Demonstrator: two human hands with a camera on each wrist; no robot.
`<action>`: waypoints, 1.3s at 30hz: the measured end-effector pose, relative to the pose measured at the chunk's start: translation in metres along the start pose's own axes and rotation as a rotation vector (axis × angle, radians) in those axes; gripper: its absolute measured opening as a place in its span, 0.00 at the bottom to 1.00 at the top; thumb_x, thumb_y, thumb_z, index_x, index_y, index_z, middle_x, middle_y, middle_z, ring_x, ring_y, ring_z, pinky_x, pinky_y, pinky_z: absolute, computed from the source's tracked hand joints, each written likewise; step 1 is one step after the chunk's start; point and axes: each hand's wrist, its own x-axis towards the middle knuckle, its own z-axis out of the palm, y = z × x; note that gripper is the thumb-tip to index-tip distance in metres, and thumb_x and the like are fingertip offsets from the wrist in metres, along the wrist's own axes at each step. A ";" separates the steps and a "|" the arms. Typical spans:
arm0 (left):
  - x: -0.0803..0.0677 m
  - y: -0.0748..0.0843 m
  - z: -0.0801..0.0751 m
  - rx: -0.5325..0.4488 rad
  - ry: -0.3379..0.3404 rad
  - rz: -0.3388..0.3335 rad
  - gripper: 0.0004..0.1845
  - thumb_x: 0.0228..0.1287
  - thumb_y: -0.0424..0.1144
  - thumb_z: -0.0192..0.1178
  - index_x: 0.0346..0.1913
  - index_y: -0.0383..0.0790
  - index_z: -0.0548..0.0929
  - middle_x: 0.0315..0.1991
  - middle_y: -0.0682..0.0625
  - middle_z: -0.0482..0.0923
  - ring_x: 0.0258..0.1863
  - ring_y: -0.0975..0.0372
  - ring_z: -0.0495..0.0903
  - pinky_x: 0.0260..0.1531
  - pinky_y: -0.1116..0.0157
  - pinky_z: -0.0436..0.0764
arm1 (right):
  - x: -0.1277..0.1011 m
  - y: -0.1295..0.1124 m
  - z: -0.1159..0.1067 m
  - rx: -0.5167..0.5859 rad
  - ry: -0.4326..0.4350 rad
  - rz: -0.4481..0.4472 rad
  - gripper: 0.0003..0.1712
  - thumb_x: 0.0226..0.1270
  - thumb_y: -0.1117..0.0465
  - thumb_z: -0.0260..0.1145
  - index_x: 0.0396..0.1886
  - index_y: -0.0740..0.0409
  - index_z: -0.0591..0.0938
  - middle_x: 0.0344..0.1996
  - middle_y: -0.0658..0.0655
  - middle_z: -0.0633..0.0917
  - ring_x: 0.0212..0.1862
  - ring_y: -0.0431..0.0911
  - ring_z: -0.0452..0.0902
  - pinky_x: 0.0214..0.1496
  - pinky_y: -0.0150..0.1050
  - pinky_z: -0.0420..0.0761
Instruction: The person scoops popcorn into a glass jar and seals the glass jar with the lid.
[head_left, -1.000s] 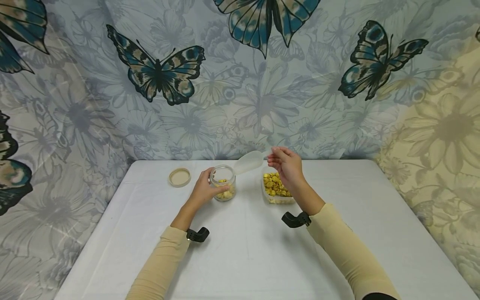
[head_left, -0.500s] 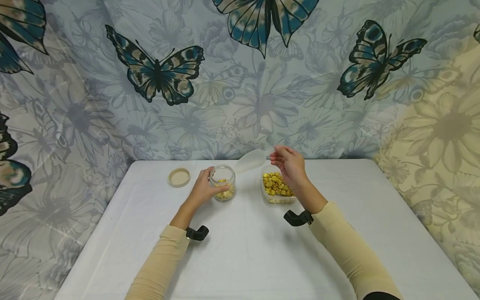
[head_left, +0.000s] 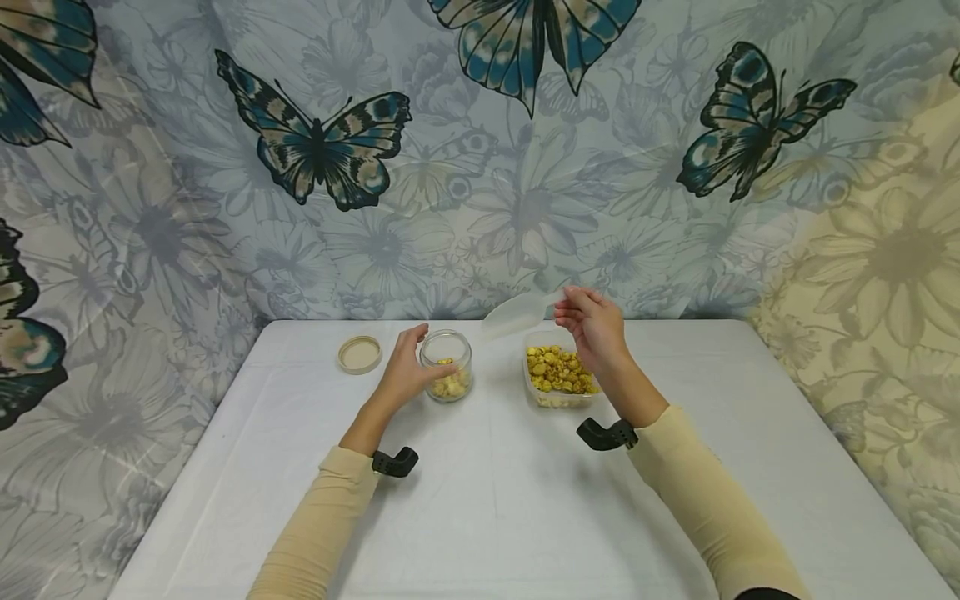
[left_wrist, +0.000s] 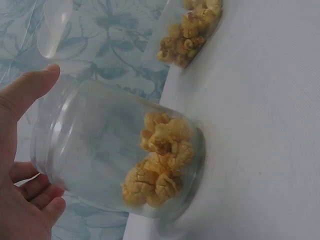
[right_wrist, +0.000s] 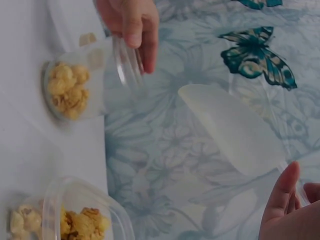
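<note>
— Though searched on every side, any brand, label or lettering on the glass jar (head_left: 446, 376), the lid (head_left: 359, 354) or the plastic tub (head_left: 560, 383)?

— None readable anywhere; plain glass, plain beige lid, clear plastic.

— And the left hand (head_left: 407, 372)?

— Cupped round the jar's left side, thumb up by the rim, fingers curled along the glass and touching it. Loose rather than tight, as seen from the left wrist. Popcorn (left_wrist: 159, 157) heaped at the jar's bottom, just past the fingertips.

— Right hand (head_left: 592, 327)?

— Raised above the tub, fingertips pinching the handle of a translucent scoop (head_left: 513, 313). Bowl of the scoop pointing away from the palm toward the jar, hanging in the air between jar and tub, touching neither. Looks empty from the right wrist.

— Lid?

— Flat on the white table (head_left: 495, 508), just beyond the left hand's knuckles, apart from the jar.
</note>
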 end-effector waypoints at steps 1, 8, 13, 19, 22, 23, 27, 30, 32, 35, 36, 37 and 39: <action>0.001 0.001 0.000 0.000 0.003 0.004 0.52 0.50 0.52 0.74 0.74 0.37 0.58 0.70 0.40 0.59 0.71 0.47 0.61 0.71 0.47 0.63 | 0.000 -0.001 -0.001 0.007 -0.007 -0.006 0.06 0.73 0.62 0.59 0.37 0.60 0.78 0.23 0.52 0.84 0.27 0.40 0.82 0.31 0.28 0.83; 0.003 0.013 -0.001 -0.013 0.025 0.045 0.51 0.52 0.52 0.73 0.74 0.39 0.58 0.71 0.41 0.57 0.72 0.46 0.60 0.70 0.45 0.63 | -0.001 -0.009 -0.009 -0.011 -0.003 -0.048 0.06 0.73 0.63 0.59 0.37 0.59 0.80 0.23 0.52 0.84 0.26 0.40 0.82 0.31 0.28 0.83; 0.003 0.026 -0.001 -0.030 0.029 0.065 0.51 0.51 0.52 0.74 0.74 0.40 0.58 0.73 0.40 0.53 0.74 0.45 0.57 0.71 0.43 0.61 | -0.002 -0.013 -0.015 -0.017 0.016 -0.065 0.05 0.72 0.62 0.60 0.39 0.60 0.80 0.23 0.51 0.84 0.27 0.40 0.81 0.31 0.28 0.83; 0.006 0.037 0.007 -0.032 0.011 0.100 0.51 0.52 0.53 0.73 0.75 0.41 0.58 0.73 0.41 0.53 0.74 0.45 0.56 0.70 0.41 0.61 | -0.002 -0.017 -0.025 0.001 0.047 -0.114 0.04 0.71 0.65 0.61 0.37 0.62 0.80 0.22 0.52 0.84 0.25 0.41 0.81 0.27 0.29 0.83; 0.006 0.043 0.011 -0.047 -0.002 0.104 0.51 0.52 0.53 0.73 0.75 0.42 0.58 0.74 0.42 0.53 0.74 0.45 0.55 0.70 0.41 0.61 | -0.001 -0.019 -0.029 -0.014 0.061 -0.130 0.04 0.70 0.64 0.61 0.37 0.62 0.79 0.22 0.52 0.84 0.25 0.41 0.81 0.26 0.28 0.82; 0.006 0.045 0.013 -0.051 -0.007 0.104 0.51 0.52 0.53 0.73 0.75 0.43 0.58 0.74 0.42 0.52 0.75 0.46 0.55 0.70 0.41 0.61 | 0.000 -0.019 -0.031 -0.021 0.068 -0.135 0.04 0.70 0.64 0.61 0.38 0.62 0.79 0.22 0.52 0.84 0.25 0.41 0.81 0.26 0.28 0.82; 0.004 0.052 0.021 -0.067 -0.022 0.116 0.50 0.52 0.52 0.73 0.75 0.44 0.58 0.75 0.43 0.52 0.75 0.46 0.55 0.69 0.40 0.62 | 0.002 -0.020 -0.035 -0.036 0.110 -0.147 0.05 0.70 0.64 0.62 0.39 0.62 0.80 0.22 0.52 0.84 0.24 0.41 0.80 0.25 0.28 0.81; 0.003 0.057 0.028 -0.081 -0.031 0.145 0.49 0.53 0.50 0.73 0.74 0.43 0.59 0.75 0.42 0.52 0.74 0.45 0.56 0.68 0.40 0.62 | 0.003 -0.020 -0.038 -0.044 0.147 -0.155 0.04 0.69 0.65 0.63 0.38 0.62 0.80 0.21 0.52 0.83 0.23 0.41 0.80 0.23 0.28 0.81; 0.003 0.059 0.032 -0.085 -0.040 0.170 0.48 0.53 0.48 0.72 0.74 0.41 0.59 0.75 0.41 0.53 0.74 0.46 0.56 0.69 0.41 0.62 | 0.004 -0.020 -0.039 -0.059 0.170 -0.155 0.04 0.69 0.64 0.63 0.37 0.61 0.80 0.21 0.52 0.83 0.22 0.41 0.80 0.23 0.28 0.81; 0.002 0.062 0.037 -0.076 -0.051 0.208 0.47 0.54 0.48 0.72 0.73 0.39 0.60 0.74 0.40 0.54 0.73 0.46 0.58 0.70 0.44 0.63 | 0.004 -0.020 -0.042 -0.076 0.206 -0.153 0.03 0.68 0.65 0.64 0.36 0.61 0.80 0.20 0.52 0.83 0.21 0.41 0.79 0.23 0.28 0.80; 0.002 0.062 0.039 -0.072 -0.054 0.219 0.47 0.54 0.48 0.72 0.73 0.38 0.60 0.73 0.40 0.55 0.73 0.46 0.58 0.70 0.44 0.63 | 0.005 -0.020 -0.043 -0.079 0.216 -0.150 0.03 0.68 0.65 0.64 0.35 0.61 0.81 0.20 0.53 0.83 0.21 0.42 0.79 0.22 0.28 0.80; 0.002 0.062 0.041 -0.067 -0.058 0.229 0.47 0.54 0.47 0.72 0.73 0.37 0.60 0.73 0.40 0.55 0.73 0.46 0.59 0.70 0.45 0.63 | 0.005 -0.020 -0.045 -0.084 0.227 -0.147 0.03 0.68 0.64 0.64 0.35 0.61 0.81 0.20 0.52 0.83 0.21 0.42 0.79 0.22 0.28 0.80; 0.002 0.063 0.045 -0.062 -0.066 0.240 0.47 0.55 0.47 0.72 0.73 0.37 0.60 0.73 0.40 0.56 0.73 0.46 0.58 0.70 0.45 0.63 | 0.006 -0.019 -0.047 -0.082 0.244 -0.145 0.03 0.68 0.65 0.64 0.34 0.61 0.81 0.20 0.53 0.83 0.21 0.42 0.79 0.22 0.28 0.80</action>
